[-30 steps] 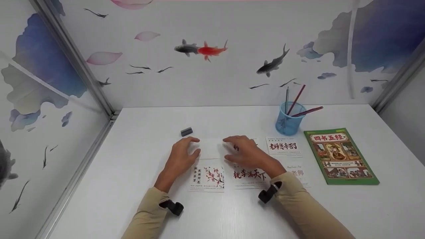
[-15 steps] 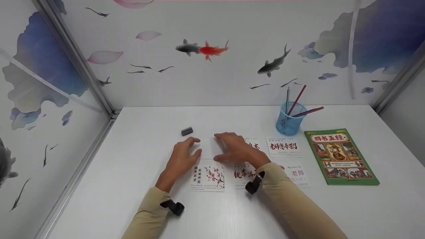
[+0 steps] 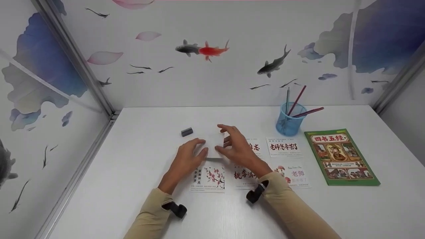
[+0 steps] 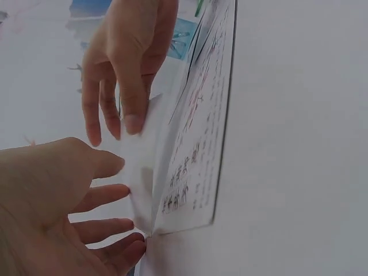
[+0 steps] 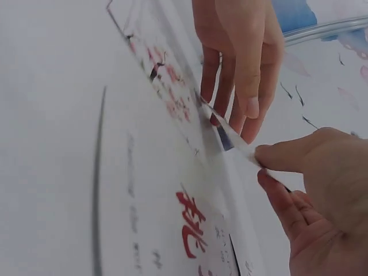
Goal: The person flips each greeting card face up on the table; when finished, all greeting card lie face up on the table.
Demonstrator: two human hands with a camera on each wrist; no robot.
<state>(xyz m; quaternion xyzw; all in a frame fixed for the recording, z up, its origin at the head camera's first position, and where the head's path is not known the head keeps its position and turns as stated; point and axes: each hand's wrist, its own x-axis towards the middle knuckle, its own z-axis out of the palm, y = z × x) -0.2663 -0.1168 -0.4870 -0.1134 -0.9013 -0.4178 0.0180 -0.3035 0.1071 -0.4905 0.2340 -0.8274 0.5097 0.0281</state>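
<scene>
I count five printed cards lying flat on the white table (image 3: 139,156), three pencils in one blue cup (image 3: 288,123), one green booklet (image 3: 340,156) and one grey eraser (image 3: 187,131). My right hand (image 3: 236,146) partly hides two of those cards. Between my hands a sixth, blank white card (image 3: 213,145) tilts up off the table. My right thumb and fingers pinch its edge; my left hand (image 3: 188,158) steadies it with loosely bent fingertips.

A person's two bare hands, left hand (image 3: 186,157) and right hand (image 3: 236,148), extend from long beige sleeves (image 3: 151,215), each wrist wearing a small black strapped-on camera (image 3: 176,209).
</scene>
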